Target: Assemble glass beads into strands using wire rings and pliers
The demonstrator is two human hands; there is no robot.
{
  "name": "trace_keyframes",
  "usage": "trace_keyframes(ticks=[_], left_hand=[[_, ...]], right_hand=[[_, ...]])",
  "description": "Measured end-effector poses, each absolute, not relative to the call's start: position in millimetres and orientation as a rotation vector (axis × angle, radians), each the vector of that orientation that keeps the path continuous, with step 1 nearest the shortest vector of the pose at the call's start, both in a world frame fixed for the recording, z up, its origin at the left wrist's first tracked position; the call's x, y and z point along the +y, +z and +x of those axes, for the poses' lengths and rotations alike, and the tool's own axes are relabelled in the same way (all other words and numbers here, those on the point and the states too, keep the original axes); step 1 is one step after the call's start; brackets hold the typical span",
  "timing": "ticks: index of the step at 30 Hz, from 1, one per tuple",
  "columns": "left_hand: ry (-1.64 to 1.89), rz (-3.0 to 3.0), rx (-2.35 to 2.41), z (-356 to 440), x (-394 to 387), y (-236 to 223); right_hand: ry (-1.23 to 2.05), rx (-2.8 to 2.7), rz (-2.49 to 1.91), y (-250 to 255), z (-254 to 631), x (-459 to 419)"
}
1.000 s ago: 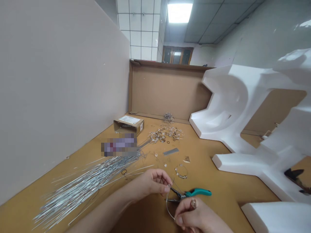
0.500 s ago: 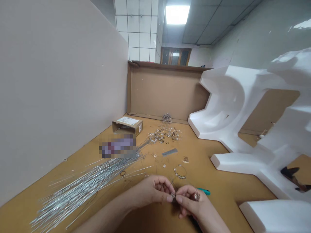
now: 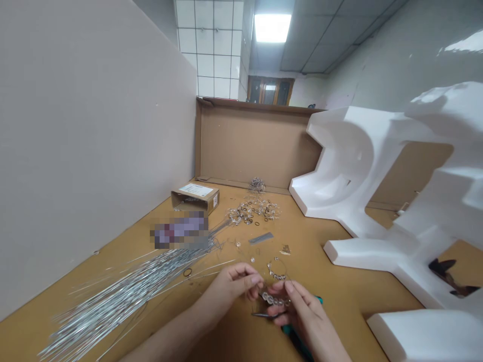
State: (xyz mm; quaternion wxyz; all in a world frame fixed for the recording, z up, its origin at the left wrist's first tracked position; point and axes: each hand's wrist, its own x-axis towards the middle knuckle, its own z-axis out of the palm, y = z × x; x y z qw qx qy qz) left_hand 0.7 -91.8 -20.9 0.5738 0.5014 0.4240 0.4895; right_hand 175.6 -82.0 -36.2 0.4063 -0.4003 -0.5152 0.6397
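Observation:
My left hand (image 3: pixel 232 286) and my right hand (image 3: pixel 302 314) meet low in the middle over the brown table (image 3: pixel 350 296). Between their fingertips runs a short wire strung with several clear beads (image 3: pixel 273 298); both hands pinch it. Teal-handled pliers (image 3: pixel 292 329) are tucked in my right palm, their dark jaws poking out to the left under the beads. A finished beaded ring (image 3: pixel 278 271) lies on the table just beyond my fingers.
A big bundle of straight silver wires (image 3: pixel 124 291) fans out at the left. A small cardboard box (image 3: pixel 195 196), a heap of small rings and beads (image 3: pixel 252 210) and a grey strip (image 3: pixel 261 237) lie further back. White foam packing (image 3: pixel 381 201) fills the right; a cardboard wall (image 3: pixel 256 143) stands behind.
The curved bare wire and the pliers held out on the table a second ago are now drawn in; my hands have come together and hold a straightened, beaded length of wire between them.

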Motion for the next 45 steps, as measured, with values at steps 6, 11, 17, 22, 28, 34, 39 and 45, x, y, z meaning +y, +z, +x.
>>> trace_keyframes(ticks=[6,11,17,22,28,34,39,45], left_hand=[[1.236,1.143,0.899,0,-94,-21],[1.186,1.087,0.798,2,-94,-23],[1.12,1.237,0.894,3,-96,-22],[1.119,1.322,0.947,1,-98,-19],[1.078,1.402,1.011,6,-105,-16],[1.069,1.447,0.989,13,-110,-9],[1.115,1.374,1.011,9,-105,-17],[1.155,1.178,0.865,9,-96,-29]], right_hand=[[1.476,-1.43,-1.029,-35,180,-80],[1.631,-1.244,-0.892,-37,181,-77],[1.488,-1.352,-0.894,-37,177,-84],[1.408,-1.437,-0.907,-34,177,-89],[1.298,-1.582,-0.949,-30,178,-93],[1.311,-1.575,-0.944,-27,176,-93],[1.271,-1.593,-0.94,-34,175,-93],[1.214,-1.732,-1.077,-36,177,-90]])
